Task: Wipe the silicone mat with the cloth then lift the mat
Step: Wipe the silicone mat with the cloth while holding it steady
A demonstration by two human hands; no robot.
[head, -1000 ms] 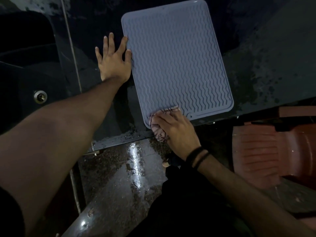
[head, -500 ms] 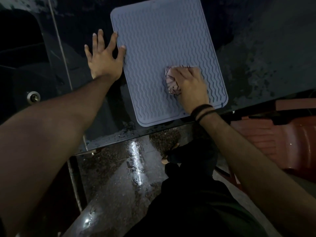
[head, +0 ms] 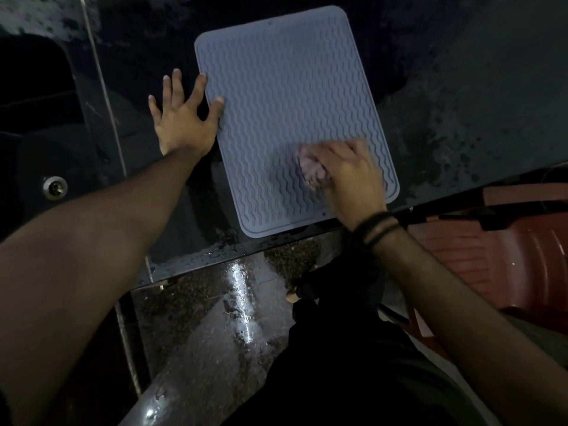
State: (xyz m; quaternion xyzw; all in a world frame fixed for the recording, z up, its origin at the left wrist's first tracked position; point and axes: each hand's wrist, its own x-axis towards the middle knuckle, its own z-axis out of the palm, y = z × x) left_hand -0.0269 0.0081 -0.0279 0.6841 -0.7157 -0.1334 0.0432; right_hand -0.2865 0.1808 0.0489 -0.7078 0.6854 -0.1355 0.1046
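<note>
A grey-blue silicone mat (head: pixel 285 96) with wavy ridges lies flat on a dark wet counter (head: pixel 461 96), its near end close to the counter's front edge. My left hand (head: pixel 184 121) is spread flat at the mat's left edge, thumb and forefinger resting on the mat. My right hand (head: pixel 350 176) presses a crumpled pinkish cloth (head: pixel 312 169) onto the mat's lower right part. The hand and cloth are blurred, and most of the cloth is hidden under the fingers.
A sink basin with a drain (head: pixel 54 186) sits at the left behind a metal strip (head: pixel 101 87). A red plastic chair (head: pixel 498 259) stands at the right below the counter edge. Wet floor (head: pixel 221 305) and my dark trousers lie below.
My right hand carried the cloth from the mat's near left corner up across the mat, then back toward its near right part. My left hand stayed planted on the left edge.
</note>
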